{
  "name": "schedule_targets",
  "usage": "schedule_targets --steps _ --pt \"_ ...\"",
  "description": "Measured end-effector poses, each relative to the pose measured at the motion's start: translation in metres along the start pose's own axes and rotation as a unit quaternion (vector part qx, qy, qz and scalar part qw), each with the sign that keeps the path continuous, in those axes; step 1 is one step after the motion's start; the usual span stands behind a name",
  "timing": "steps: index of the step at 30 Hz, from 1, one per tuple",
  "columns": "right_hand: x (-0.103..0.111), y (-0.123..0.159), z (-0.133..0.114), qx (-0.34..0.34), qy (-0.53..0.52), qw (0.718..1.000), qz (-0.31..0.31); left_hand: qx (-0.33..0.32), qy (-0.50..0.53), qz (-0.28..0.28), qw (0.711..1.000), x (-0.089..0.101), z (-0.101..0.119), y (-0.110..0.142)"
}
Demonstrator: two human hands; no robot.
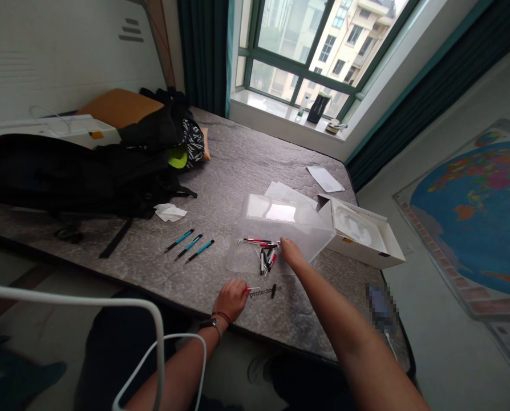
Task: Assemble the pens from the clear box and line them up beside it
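Note:
My left hand [231, 299] is closed near the front edge of the padded surface. A slim red pen part [249, 289] sticks out from its fingers. Just right of it a short dark pen piece [274, 291] lies over printed lettering. My right hand [291, 252] reaches to a pile of red, black, white and silver pen parts [262, 261] in a clear plastic container [235, 261]. Its fingers are pinched at the pile's right end; what they hold is too small to name. Three blue-and-black pens [189, 246] lie side by side to the left.
A white box [361, 251] stands right of the container, with paper sheets [326, 178] behind. Left are a crumpled tissue [170, 212] and a black backpack [67, 177]. A blurred-out device [380, 307] lies at the right edge. White tubing [109, 299] crosses the lower left foreground.

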State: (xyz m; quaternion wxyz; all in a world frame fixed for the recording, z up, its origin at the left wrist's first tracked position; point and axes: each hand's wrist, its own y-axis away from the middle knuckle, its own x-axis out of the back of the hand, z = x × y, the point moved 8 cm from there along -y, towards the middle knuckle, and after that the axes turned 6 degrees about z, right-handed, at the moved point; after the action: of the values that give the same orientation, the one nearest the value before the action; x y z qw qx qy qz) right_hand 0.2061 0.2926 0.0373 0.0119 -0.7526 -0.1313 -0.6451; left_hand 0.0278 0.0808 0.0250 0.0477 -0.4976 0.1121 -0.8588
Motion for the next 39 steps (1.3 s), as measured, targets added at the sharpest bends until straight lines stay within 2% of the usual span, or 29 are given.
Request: schedule_targets --steps 6,11,14,16,17,18,20,22,24,26,29,31,33,39 --pt "0.001 0.000 -0.003 0.007 -0.040 0.999 0.007 0.000 -0.003 0.004 1.000 0.000 0.001 0.001" --pt "0.016 0.008 -0.010 0.016 -0.094 0.995 0.027 0.000 -0.002 0.012 1.000 0.001 0.001 0.001" --pt "0.025 0.021 -0.012 0.015 -0.113 0.992 0.050 -0.002 0.002 0.019 1.000 0.000 0.001 0.001" --pt "0.024 0.042 -0.008 0.008 -0.136 0.988 0.076 -0.002 0.005 0.025 1.000 0.000 0.000 0.002" --pt "0.023 0.057 -0.002 -0.008 -0.197 0.973 0.121 -0.001 0.006 0.029 1.000 -0.001 0.000 0.002" --pt "0.020 0.075 0.008 -0.036 -0.275 0.946 0.168 -0.001 0.006 0.032 0.999 -0.001 -0.001 0.002" --pt "-0.005 0.117 0.029 -0.121 -0.440 0.864 0.215 -0.001 0.006 0.036 0.999 -0.003 -0.002 0.002" --pt "-0.041 0.156 0.038 -0.185 -0.560 0.786 0.187 -0.002 0.003 0.037 0.999 -0.004 -0.002 0.002" --pt "-0.065 0.187 0.035 -0.233 -0.613 0.741 0.145 -0.004 -0.001 0.035 0.999 -0.003 -0.001 0.002" --pt "-0.068 0.206 0.026 -0.253 -0.643 0.712 0.127 -0.004 -0.003 0.033 0.999 -0.001 0.000 0.002" --pt "-0.045 0.213 0.012 -0.242 -0.674 0.684 0.141 0.001 -0.006 0.026 1.000 0.002 0.003 0.002" --pt "-0.028 0.211 0.002 -0.218 -0.680 0.682 0.155 0.008 -0.011 0.020 1.000 0.003 0.003 0.001" --pt "-0.020 0.209 -0.006 -0.200 -0.678 0.690 0.157 0.014 -0.017 0.014 1.000 0.003 0.003 0.002" --pt "-0.032 0.203 -0.026 -0.167 -0.685 0.695 0.145 0.010 -0.026 0.015 0.999 0.004 0.004 0.002"
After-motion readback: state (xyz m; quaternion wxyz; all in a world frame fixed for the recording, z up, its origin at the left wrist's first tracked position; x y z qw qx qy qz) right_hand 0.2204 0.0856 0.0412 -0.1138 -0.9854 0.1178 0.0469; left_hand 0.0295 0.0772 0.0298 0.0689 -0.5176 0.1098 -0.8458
